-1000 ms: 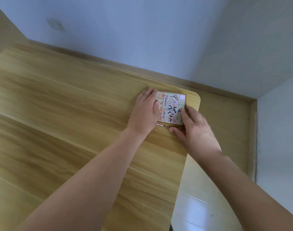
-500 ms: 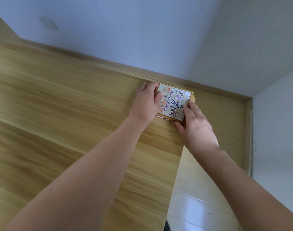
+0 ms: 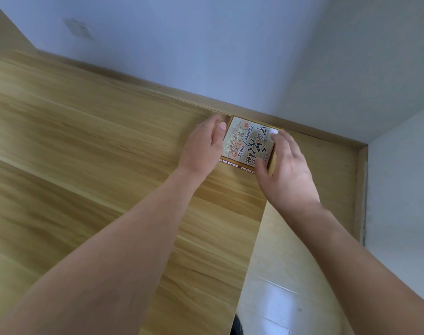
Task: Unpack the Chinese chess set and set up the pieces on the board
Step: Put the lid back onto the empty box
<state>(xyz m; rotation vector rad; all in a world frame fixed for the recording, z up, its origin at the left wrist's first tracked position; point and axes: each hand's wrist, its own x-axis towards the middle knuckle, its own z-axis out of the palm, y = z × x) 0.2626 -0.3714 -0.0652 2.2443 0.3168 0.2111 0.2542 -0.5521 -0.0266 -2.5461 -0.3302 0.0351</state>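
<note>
The box (image 3: 248, 143) sits at the far right corner of the table (image 3: 90, 165). Since a second ago, the right hand (image 3: 287, 172) has shifted from the near edge to the right side, and its fingers now curl round that side. The left hand (image 3: 202, 147) grips the left side, thumb on the lid. Judgement: a two-handed lift or lid removal is starting; unpacking has not begun. Board and pieces are hidden inside. The small print on the near edge is illegible.

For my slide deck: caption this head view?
Both hands, left hand and right hand, grip a closed Chinese chess box at the wooden table corner.
</note>
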